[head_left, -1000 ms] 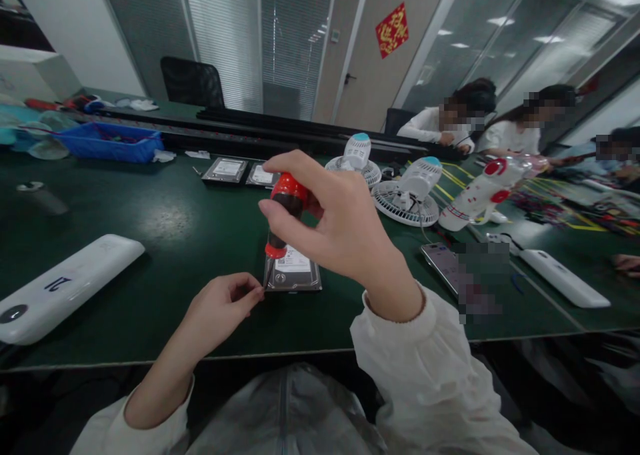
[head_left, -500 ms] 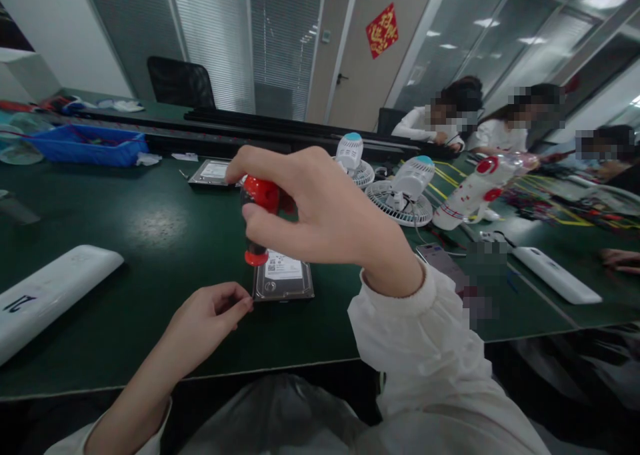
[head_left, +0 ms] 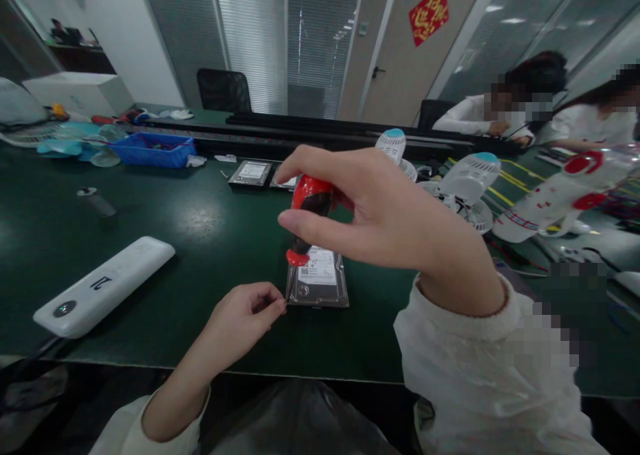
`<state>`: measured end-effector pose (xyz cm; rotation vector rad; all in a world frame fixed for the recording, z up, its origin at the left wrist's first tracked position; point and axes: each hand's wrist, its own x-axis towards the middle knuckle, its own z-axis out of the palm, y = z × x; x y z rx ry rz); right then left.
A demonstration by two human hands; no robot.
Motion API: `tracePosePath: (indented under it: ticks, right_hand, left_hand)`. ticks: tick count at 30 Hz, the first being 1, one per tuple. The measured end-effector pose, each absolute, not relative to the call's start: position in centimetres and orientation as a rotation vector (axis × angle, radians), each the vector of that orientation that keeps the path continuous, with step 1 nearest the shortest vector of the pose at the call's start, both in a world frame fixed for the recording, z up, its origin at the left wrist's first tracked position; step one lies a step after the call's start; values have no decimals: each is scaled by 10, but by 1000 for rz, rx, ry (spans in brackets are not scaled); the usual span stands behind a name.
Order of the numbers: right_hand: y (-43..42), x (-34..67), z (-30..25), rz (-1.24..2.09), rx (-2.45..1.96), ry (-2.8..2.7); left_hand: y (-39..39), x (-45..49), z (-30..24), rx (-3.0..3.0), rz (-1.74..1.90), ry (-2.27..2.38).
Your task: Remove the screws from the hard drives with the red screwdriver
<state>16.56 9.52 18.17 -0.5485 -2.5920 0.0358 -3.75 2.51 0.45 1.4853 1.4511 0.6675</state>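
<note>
My right hand grips the red-and-black handle of a screwdriver between thumb and fingers. The tool is upright with a slight tilt, and its thin shaft runs down towards the near left corner of a hard drive lying label up on the table. At that same corner my left hand is closed in a pinch, thumb against fingers. Whatever sits between those fingertips is too small to make out. Part of the drive is covered by my right hand.
Two more hard drives, one plain and one partly hidden, lie beyond. A blue bin stands back left, a white numbered device nearer. White fans and a white-red bottle are right. People sit across the table.
My view has turned to the left, so everything appears shifted to the right. Both hands, the screwdriver and the drive keep about the same positions relative to one another.
</note>
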Motion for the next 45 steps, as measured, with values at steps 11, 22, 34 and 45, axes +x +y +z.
tracePosePath:
  ticks: [11,22,34,45]
  right_hand:
    - [97,169,183,53,-495,-2623]
    - [90,171,187,37,-557,-2653]
    - [86,170,187,54,-401,-2703]
    - [87,163,184,-19,-492,-2640]
  left_hand:
    - [24,-35,6,1465,678,1451]
    - [25,-37,8,1474,666,1467]
    - [26,-36,7,1442,684,1443]
    - [26,-38,6,1492,663,1468]
